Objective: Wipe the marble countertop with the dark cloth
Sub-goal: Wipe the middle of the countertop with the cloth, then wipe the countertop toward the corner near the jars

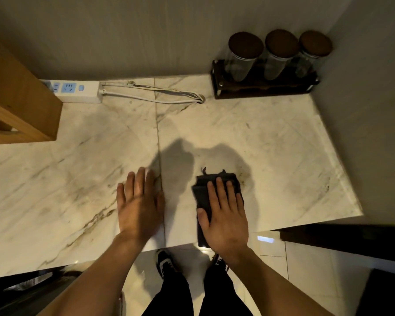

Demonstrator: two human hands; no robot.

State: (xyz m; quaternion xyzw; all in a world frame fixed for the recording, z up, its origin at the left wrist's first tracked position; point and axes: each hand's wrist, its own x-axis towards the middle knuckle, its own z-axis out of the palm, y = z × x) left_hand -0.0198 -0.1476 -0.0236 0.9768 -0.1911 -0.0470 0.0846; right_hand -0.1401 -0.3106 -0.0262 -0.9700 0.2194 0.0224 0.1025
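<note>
From the head view, a person stands at a pale marble bench (pixel 271 137) set in a corner, both bare forearms reaching out over its near edge. The right hand (pixel 224 215) lies palm-down on the dark cloth (pixel 203 192), its fingers (pixel 221 188) spread flat and released rather than clenched, pressing the folded cloth against the stone. The cloth sits near the front edge of the bench, right of a thin seam (pixel 158 137) that runs front to back across the marble; its near end hangs slightly over the edge, and a frayed thread sticks up at its far corner. Just beyond and right of the cloth there is a faint brownish smudge on the stone.

The left hand (pixel 139 201) rests flat on the bare marble just left of the seam, fingers open and together, holding nothing. The two hands are near each other but apart, with their shadows cast ahead of them.

At the back, against the wall, a white power strip (pixel 78 92) lies with its looped white cord (pixel 151 94) trailing right. A wooden box (pixel 18 99) stands at the left. In the far right corner, a dark rack (pixel 260 87) holds three clear jars (pixel 278 55) with dark round lids. Below the bench edge, dark shoes (pixel 165 263) and black trousers show on a glossy tiled floor (pixel 306 270).
</note>
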